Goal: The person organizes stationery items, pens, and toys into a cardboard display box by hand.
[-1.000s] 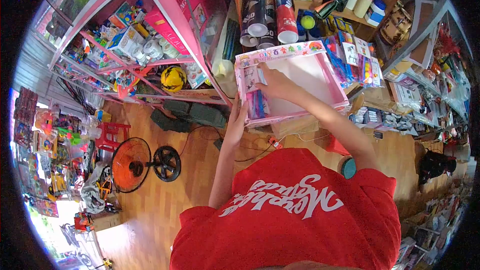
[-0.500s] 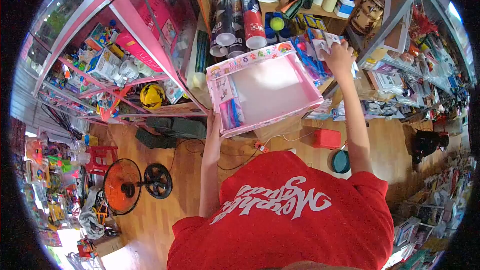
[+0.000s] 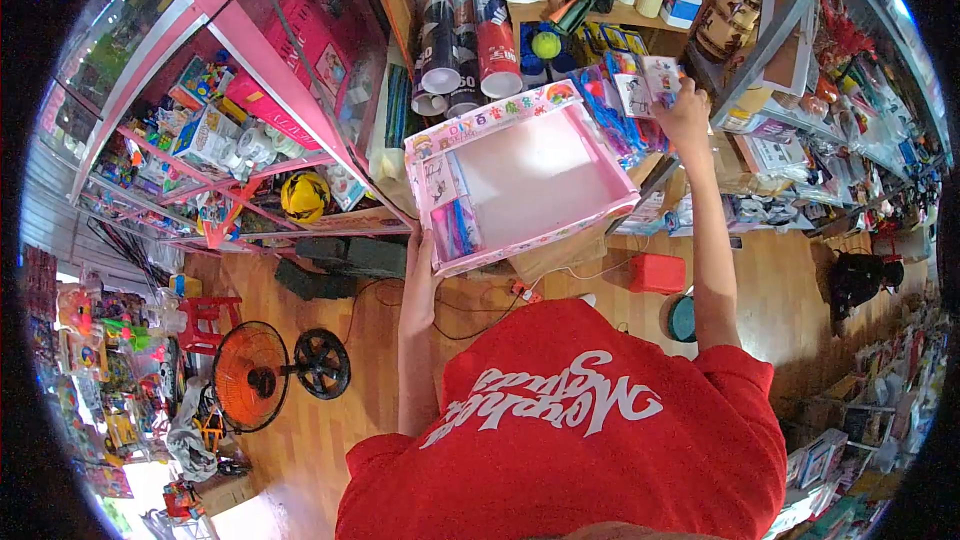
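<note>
The left hand [image 3: 421, 252] holds a corner of the pink box [image 3: 490, 122] lettered "DIY"; the right hand [image 3: 685, 112], fingers half-curled, touches a carded packet [image 3: 660, 76], its grip unclear to me.

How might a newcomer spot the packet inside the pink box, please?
Find the pink box at the left hand. Along its left wall lies a packet with a white card above blue and purple pieces. Unlike the packets by the right hand, it lies inside.
</note>
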Demonstrator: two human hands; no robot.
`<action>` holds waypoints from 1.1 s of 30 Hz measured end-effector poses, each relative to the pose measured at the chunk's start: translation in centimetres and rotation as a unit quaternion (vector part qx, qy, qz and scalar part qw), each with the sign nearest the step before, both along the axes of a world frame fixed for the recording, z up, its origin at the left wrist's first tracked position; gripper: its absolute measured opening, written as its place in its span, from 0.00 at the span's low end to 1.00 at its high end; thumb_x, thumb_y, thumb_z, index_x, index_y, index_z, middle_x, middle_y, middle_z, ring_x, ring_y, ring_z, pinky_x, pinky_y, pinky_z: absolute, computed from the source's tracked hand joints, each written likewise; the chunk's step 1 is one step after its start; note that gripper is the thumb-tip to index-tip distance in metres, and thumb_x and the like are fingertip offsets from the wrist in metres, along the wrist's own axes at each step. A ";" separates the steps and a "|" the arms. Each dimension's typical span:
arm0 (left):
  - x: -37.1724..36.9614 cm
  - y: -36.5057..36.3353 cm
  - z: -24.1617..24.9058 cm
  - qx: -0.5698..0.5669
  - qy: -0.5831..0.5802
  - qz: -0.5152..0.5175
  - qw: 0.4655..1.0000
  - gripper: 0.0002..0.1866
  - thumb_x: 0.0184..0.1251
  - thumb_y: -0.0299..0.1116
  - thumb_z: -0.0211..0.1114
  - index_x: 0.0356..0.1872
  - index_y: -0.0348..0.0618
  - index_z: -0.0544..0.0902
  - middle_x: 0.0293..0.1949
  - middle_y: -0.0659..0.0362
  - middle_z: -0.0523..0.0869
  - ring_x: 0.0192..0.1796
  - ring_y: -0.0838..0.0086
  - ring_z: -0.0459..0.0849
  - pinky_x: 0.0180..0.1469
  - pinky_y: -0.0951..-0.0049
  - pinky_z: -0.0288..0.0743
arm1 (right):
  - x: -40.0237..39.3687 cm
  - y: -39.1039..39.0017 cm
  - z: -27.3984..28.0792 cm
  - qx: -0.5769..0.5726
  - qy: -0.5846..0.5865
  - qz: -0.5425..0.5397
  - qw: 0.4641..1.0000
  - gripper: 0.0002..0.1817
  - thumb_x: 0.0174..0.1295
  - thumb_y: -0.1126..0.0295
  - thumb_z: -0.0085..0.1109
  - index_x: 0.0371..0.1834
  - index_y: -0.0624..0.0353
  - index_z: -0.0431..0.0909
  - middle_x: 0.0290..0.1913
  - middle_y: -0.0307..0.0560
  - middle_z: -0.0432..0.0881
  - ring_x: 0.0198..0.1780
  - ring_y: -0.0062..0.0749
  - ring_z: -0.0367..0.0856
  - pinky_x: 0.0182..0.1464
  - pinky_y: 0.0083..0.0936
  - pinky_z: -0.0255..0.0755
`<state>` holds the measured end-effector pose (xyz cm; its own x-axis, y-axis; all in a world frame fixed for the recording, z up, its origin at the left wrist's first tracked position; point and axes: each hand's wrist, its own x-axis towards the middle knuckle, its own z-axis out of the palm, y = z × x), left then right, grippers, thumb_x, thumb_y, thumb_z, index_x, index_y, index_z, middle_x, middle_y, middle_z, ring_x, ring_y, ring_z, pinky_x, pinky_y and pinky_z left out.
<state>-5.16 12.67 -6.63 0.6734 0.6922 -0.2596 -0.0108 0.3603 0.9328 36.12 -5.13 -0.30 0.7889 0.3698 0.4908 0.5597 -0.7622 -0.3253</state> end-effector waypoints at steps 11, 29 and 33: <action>0.3 -0.3 -0.3 0.004 -0.057 -0.010 0.998 0.40 0.69 0.57 0.52 0.74 0.45 0.51 0.70 0.55 0.58 0.70 0.69 0.60 0.66 0.62 0.60 | -15.7 4.7 3.7 -0.065 0.181 0.428 0.883 0.20 0.51 0.62 0.65 0.45 0.61 0.77 0.40 0.58 0.78 0.43 0.47 0.77 0.46 0.37 0.72; 0.7 0.4 -1.8 0.013 -0.017 0.048 0.999 0.40 0.67 0.55 0.55 0.73 0.44 0.54 0.70 0.55 0.61 0.70 0.68 0.61 0.66 0.63 0.59 | -15.6 12.5 -5.2 -0.144 0.208 0.502 0.827 0.29 0.47 0.66 0.69 0.53 0.66 0.73 0.54 0.67 0.70 0.55 0.58 0.71 0.57 0.40 0.69; 0.4 0.6 -1.6 0.017 -0.002 0.036 0.999 0.39 0.68 0.56 0.54 0.73 0.46 0.54 0.69 0.56 0.61 0.70 0.68 0.61 0.66 0.59 0.59 | -16.0 9.8 -2.1 -0.074 0.169 0.436 0.881 0.25 0.51 0.65 0.66 0.51 0.64 0.76 0.51 0.63 0.75 0.55 0.53 0.73 0.57 0.39 0.69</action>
<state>-4.77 13.26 -8.28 0.6221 0.7475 -0.2330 -0.0399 0.3274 0.9440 20.14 4.64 -2.38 0.2660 0.9474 0.1781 0.8435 -0.1393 -0.5188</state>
